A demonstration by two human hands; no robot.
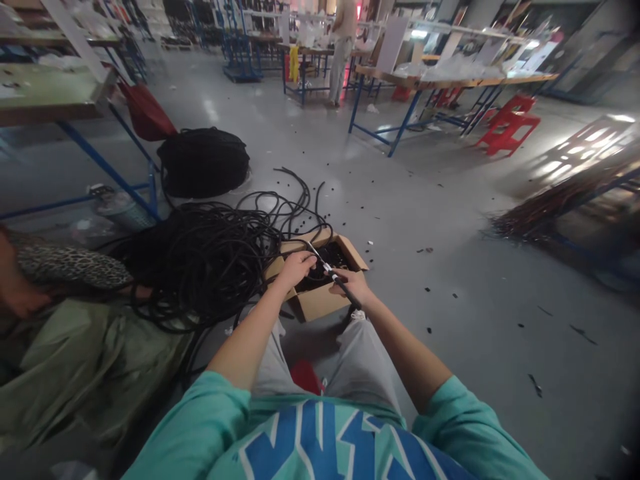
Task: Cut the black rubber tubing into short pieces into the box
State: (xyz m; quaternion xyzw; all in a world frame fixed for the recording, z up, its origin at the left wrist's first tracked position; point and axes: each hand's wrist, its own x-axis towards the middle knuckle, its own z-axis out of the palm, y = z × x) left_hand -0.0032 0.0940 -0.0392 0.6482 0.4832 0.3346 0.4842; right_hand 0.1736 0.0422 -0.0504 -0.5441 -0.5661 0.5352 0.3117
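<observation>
My left hand [299, 267] is closed in a pinch over the left side of an open cardboard box [323, 305]. What its fingertips hold is dark and too small to make out. My right hand [354, 285] is wrapped round a tool with a black handle [355, 303], white bands and a thin metal shaft. The shaft slants up and left, past the fingertips of my left hand. Small black pieces [336, 255] lie inside the box, partly hidden by my hands. A big tangle of black cable [200, 250] lies just left of the box, with loose ends reaching behind it.
A black coil [204, 162] sits behind the tangle. At the left are another person's arm [23, 290] and green cloth [95, 360]. Tables [415, 81] and a red stool [510, 127] stand farther back. Black scraps [429, 330] dot the floor; a dark wire bundle [555, 200] is at right.
</observation>
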